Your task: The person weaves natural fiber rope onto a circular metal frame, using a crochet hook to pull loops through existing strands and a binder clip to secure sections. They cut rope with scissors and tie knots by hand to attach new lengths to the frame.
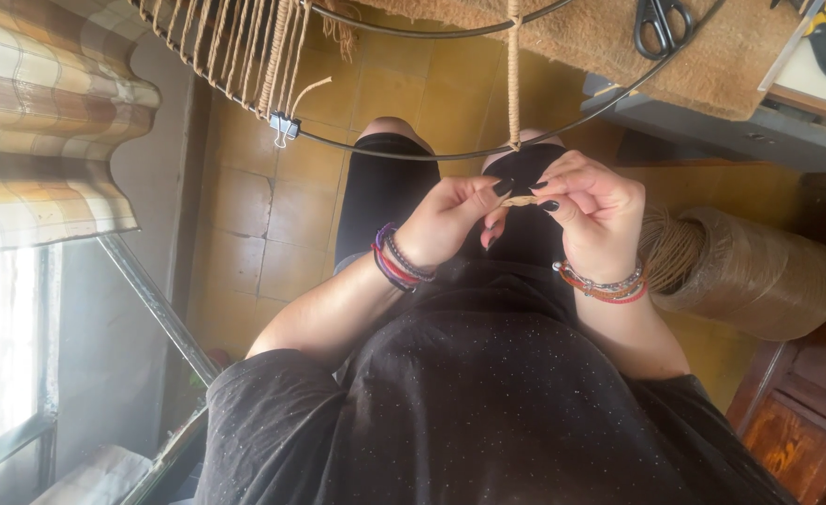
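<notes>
In the middle of the frame, both hands meet over the person's lap and pinch the lower end of a jute cord (513, 84). The left hand (446, 223) closes its thumb and forefinger on the cord's tip, and the right hand (593, 213) holds its grip tight on the same short piece (dark-painted nails on both). The cord runs straight up from the fingers to a dark metal hoop (413, 153) that arcs across the upper part of the frame, where it is knotted. At upper left, more cords hang on the hoop beside a small binder clip (284, 126). A large spool of jute twine (745, 271) lies at right, and scissors (662, 23) rest on a fuzzy tan mat (712, 65) on the bench at upper right.
</notes>
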